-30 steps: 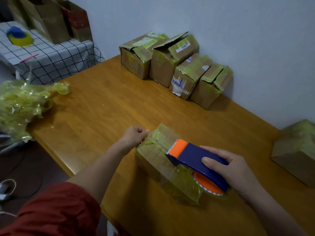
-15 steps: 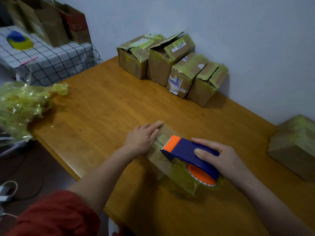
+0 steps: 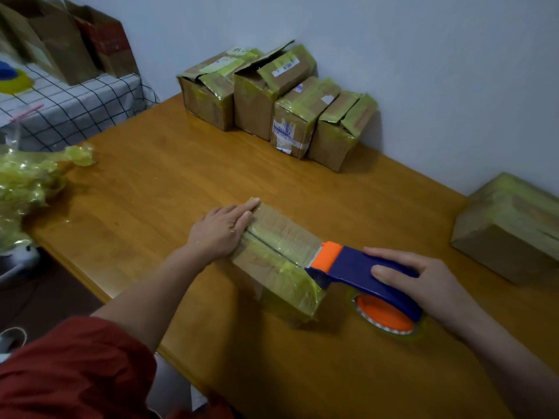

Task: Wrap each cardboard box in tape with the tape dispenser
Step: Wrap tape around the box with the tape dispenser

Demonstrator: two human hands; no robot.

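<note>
Head view.

- Cardboard box [image 3: 272, 258]: lies near the near edge of the worktop [image 3: 169, 182], about midway along it, with yellowish tape over its top and near end.
- Left hand [image 3: 222, 229]: fingers straight and flat, pressing the box's left top edge.
- Right hand [image 3: 423, 282]: fingers curled round the blue-and-orange tape dispenser [image 3: 360, 266]. The dispenser's orange head touches the box's right top edge.
- Row of four taped boxes [image 3: 272, 101]: far edge, against the wall.
- Single taped box [image 3: 511, 228]: right edge.
- Crumpled tape heap [image 3: 24, 182]: left edge.
</note>
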